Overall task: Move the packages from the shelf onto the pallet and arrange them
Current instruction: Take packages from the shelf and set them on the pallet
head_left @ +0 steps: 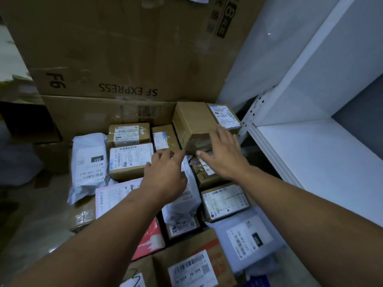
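A large SF EXPRESS carton (124, 48) stood on a second carton (83, 117) at the back, beside a white shelf (321, 162) on the right. Below them, labelled parcels (130, 160) lay packed side by side. A brown box (192, 123) sat tilted on top of that layer, against the lower carton and near the shelf's upright. The right grip (223, 154), fingers spread, lay on the box's near end. The left grip (165, 175) touched its lower corner with a straight forefinger, other fingers bent.
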